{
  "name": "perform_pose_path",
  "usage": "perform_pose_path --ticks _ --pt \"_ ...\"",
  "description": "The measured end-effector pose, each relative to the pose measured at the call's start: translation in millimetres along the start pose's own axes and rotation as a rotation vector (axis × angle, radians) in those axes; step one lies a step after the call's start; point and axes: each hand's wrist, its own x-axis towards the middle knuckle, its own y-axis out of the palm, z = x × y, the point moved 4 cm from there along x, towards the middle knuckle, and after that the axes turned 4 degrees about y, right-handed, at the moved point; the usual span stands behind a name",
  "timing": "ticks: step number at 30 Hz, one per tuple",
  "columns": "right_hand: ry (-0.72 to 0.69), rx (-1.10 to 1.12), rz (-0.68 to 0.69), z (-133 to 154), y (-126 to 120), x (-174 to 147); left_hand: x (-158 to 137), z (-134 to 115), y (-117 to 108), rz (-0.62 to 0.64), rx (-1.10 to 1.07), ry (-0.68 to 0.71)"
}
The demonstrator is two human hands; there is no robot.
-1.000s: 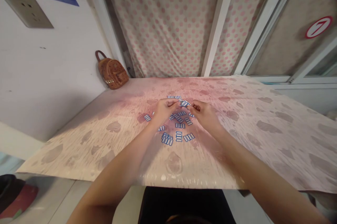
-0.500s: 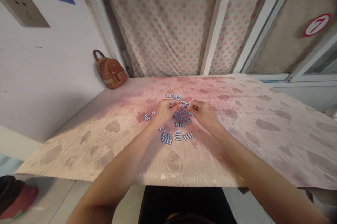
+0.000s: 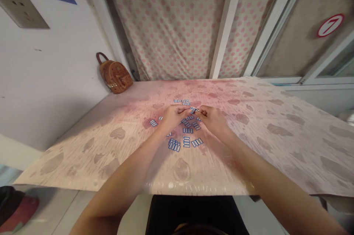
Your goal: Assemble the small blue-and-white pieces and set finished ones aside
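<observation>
Both hands meet over the middle of the table, fingers pinched around a small flat blue-and-white striped piece (image 3: 194, 110). My left hand (image 3: 174, 115) grips its left end between thumb and fingers. At the right end, my right hand (image 3: 212, 118) pinches it with the fingers curled in. Similar striped pieces lie below and around the hands: one (image 3: 187, 130) just beneath, another (image 3: 186, 141) nearer me, and one (image 3: 197, 142) fanned to its right. An overlapping cluster (image 3: 174, 145) sits below my left wrist. My fingers partly cover the held piece, so its exact kind is unclear.
A patterned cloth (image 3: 181, 170) covers the table (image 3: 276, 161). More striped pieces (image 3: 181, 101) lie beyond the hands, and one (image 3: 153, 123) is left of them. A brown mini backpack (image 3: 117, 76) leans by the wall at the back left. A dotted curtain (image 3: 171, 25) hangs behind.
My hands keep almost the same pinched pose on the striped piece, which appears slightly turned. The whole view has shifted a little.
</observation>
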Motion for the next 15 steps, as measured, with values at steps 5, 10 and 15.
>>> perform_pose_path --ticks 5,10,15 --pt "-0.007 -0.032 0.007 0.4 0.2 -0.9 -0.8 -4.3 2.5 0.012 -0.037 0.003" --pt "-0.027 -0.063 -0.010 0.1 1.0 -1.3 0.0 -3.2 3.6 0.030 -0.047 0.005" --pt "-0.055 -0.060 -0.024 -2.4 3.7 0.3 0.6 -1.9 4.6 0.025 -0.063 0.014"
